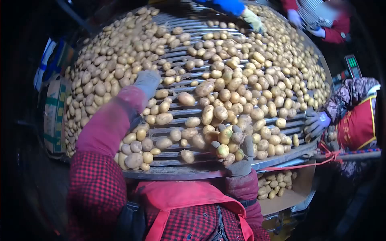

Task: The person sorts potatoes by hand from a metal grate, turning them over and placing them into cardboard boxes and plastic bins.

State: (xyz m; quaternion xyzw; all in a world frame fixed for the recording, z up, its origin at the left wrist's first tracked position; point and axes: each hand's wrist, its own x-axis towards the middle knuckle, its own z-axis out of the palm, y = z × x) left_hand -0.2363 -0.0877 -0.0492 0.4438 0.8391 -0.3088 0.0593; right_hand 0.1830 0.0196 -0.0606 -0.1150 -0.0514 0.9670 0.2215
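Note:
My left hand point(147, 82), in a grey glove, reaches far forward over the potatoes point(100, 76) on the left part of the slatted metal table. Its back faces me and its fingers are hidden. Close to the near edge, my right hand point(242, 165) wears a grey, soiled glove and is curled palm up around several potatoes point(222, 151). One of these has a greenish skin. More potatoes lie right up against its fingers. Between my hands, loose potatoes are scattered over the metal slats point(161, 130).
Across the table a co-worker's gloved hand point(252, 21) touches potatoes. Another co-worker's purple-gloved hand point(317, 122) rests at the right edge. Below the table's rim point(181, 174) stands a cardboard box point(303, 184) with potatoes. A carton point(54, 116) stands left. Red string point(297, 165) crosses the right corner.

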